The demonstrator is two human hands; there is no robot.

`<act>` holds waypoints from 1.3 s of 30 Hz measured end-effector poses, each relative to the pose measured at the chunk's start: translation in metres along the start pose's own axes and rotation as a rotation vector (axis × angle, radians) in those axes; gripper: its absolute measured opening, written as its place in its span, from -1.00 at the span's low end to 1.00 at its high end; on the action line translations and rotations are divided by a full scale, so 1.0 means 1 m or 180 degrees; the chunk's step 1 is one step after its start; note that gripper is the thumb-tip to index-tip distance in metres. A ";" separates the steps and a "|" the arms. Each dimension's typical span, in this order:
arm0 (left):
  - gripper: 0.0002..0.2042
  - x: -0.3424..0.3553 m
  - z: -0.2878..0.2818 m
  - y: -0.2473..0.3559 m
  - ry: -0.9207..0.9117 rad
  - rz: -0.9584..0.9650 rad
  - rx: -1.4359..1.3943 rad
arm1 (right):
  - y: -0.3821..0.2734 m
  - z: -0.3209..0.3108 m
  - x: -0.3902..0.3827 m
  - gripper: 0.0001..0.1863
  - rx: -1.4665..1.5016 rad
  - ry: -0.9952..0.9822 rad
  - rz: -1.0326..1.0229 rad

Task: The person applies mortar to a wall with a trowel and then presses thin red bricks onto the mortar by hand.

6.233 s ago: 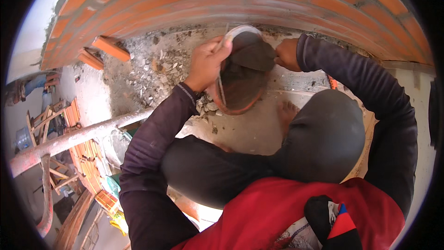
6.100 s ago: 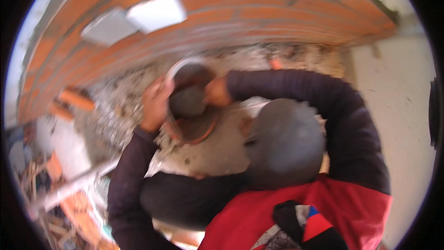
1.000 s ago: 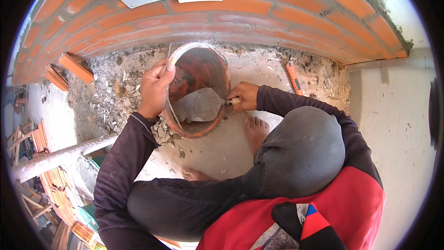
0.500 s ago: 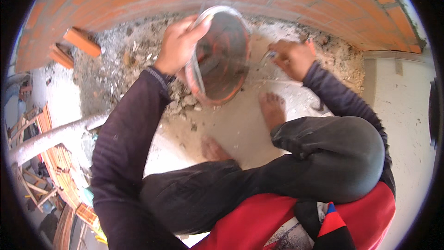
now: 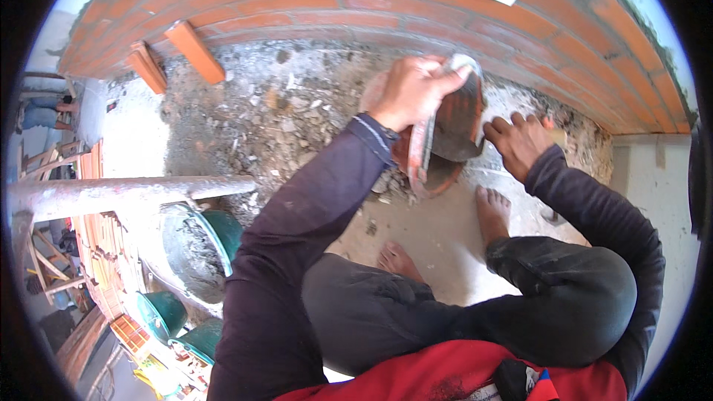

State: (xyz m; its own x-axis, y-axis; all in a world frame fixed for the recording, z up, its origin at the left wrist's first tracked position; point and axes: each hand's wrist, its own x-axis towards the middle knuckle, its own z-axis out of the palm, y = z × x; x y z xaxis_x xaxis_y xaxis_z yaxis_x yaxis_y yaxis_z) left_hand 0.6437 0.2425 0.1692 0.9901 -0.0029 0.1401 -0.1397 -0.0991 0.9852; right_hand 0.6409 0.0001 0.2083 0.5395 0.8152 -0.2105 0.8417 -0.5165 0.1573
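A mortar-smeared orange bucket [image 5: 420, 145] is tilted on its side in front of me, its mouth facing right. My left hand [image 5: 418, 89] is closed round the upper rim, thumb over the edge. At the bucket's mouth is my right hand [image 5: 523, 145], fingers bent round what looks like a trowel. A pale handle end [image 5: 558, 137] shows behind that hand, and a dark grey blade [image 5: 458, 130] lies across the bucket's opening. The palm hides most of the handle.
Rubble [image 5: 290, 122] covers the ground along a brick wall [image 5: 312, 4]. Two loose bricks [image 5: 195, 52] lean there. A pale pole [image 5: 134, 193] crosses at left above green buckets [image 5: 223, 234], one with grey mortar. My bare feet [image 5: 493, 212] are below the bucket.
The view has swung left, bringing the green buckets and white boxes on the wall into sight. The bucket has tipped further over, and the grey blade now shows in its mouth.
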 end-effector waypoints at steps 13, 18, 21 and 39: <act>-0.56 -0.004 -0.003 0.007 0.0173 0.0293 0.0440 | -0.006 -0.016 0.015 -0.86 0.0661 -0.0496 -0.0033; -0.65 -0.010 -0.019 0.026 -0.0086 -0.0149 0.0540 | 0.009 0.015 -0.015 -0.87 0.1543 0.0017 -0.0230; -0.72 -0.015 -0.027 0.008 0.0259 -0.0121 -0.0394 | 0.008 0.049 -0.014 -0.87 0.3360 -0.0609 0.0237; -0.60 -0.005 -0.041 0.009 0.0513 -0.0953 -0.0946 | 0.096 0.052 -0.094 -0.80 0.3854 0.0282 0.0883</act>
State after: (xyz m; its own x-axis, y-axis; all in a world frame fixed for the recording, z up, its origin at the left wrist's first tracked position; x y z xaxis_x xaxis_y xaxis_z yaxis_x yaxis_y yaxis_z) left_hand 0.6368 0.2823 0.1812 0.9763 0.1399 -0.1652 0.1324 0.2181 0.9669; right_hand 0.6718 -0.1399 0.1933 0.7383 0.6306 -0.2392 0.2017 -0.5449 -0.8139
